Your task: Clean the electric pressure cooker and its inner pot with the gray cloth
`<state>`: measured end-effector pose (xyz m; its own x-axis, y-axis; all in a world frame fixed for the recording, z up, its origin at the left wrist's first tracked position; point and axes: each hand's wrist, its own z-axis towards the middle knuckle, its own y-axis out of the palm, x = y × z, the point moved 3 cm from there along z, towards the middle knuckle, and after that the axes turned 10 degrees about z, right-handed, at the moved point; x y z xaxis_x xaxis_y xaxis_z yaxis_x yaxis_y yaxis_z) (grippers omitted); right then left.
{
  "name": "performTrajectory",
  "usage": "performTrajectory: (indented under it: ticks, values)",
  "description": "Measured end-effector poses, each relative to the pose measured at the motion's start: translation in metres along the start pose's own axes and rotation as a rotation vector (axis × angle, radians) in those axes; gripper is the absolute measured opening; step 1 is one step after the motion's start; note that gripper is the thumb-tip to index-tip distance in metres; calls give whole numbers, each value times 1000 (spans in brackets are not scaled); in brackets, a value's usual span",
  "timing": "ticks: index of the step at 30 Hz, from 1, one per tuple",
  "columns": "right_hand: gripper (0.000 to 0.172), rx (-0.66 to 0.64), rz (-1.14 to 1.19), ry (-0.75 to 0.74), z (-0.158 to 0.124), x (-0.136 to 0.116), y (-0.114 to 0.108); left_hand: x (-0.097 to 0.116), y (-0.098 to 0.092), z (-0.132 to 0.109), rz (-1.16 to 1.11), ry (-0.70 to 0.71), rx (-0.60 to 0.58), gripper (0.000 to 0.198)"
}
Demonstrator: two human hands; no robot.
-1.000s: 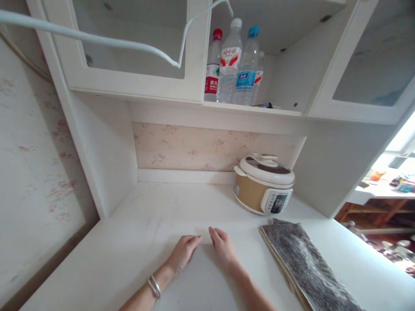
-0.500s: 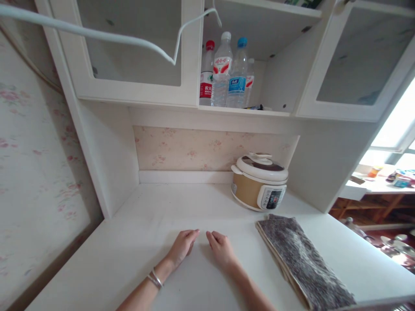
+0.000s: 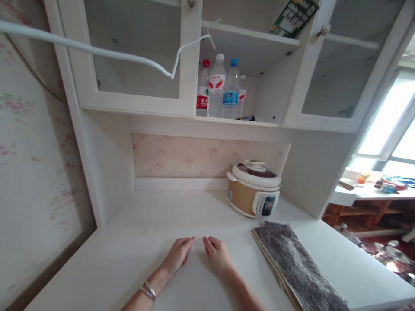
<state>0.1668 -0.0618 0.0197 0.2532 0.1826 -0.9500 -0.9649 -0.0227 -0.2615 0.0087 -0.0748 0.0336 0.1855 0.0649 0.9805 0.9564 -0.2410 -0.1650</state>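
Observation:
My left hand [image 3: 179, 253], with a silver bangle [image 3: 148, 290] on its wrist, rests on the white counter [image 3: 136, 242], its fingers curled in. A short gap to the right, my right hand [image 3: 216, 255] lies on the same surface, closed in the same way. Nothing shows in either hand. Right of my right hand lies a folded grey-brown towel [image 3: 298, 268]. Behind the towel stands a white and tan electric pressure cooker [image 3: 254, 188] with its lid on and a control panel in front.
Overhead, an open cabinet shelf [image 3: 240, 124] holds several plastic bottles [image 3: 216, 88]. A green box [image 3: 294, 18] leans on the upper shelf. A white hanger-like rod [image 3: 97, 47] crosses the upper left. Metal pots [image 3: 392, 255] stand beyond the counter at right.
The view has tilted upward, so more of the upper cabinet and the green box shows. Both hands keep their closed shape and place on the counter.

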Motion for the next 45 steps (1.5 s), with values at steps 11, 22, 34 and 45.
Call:
performTrajectory:
  ticks: [11, 22, 34, 45]
  values:
    - [51, 46, 345, 164, 9, 4, -3, 2, -3, 6, -98, -78, -40, 51]
    - [41, 13, 922, 297, 19, 7, -20, 1, -5, 6, -140, -80, -68, 49]
    - [34, -43, 1111, 342, 20, 7, -21, -3, -6, 8, -144, -58, -92, 48]
    - [34, -59, 1015, 324, 19, 8, -20, 0, -5, 7, -119, -47, -83, 49]
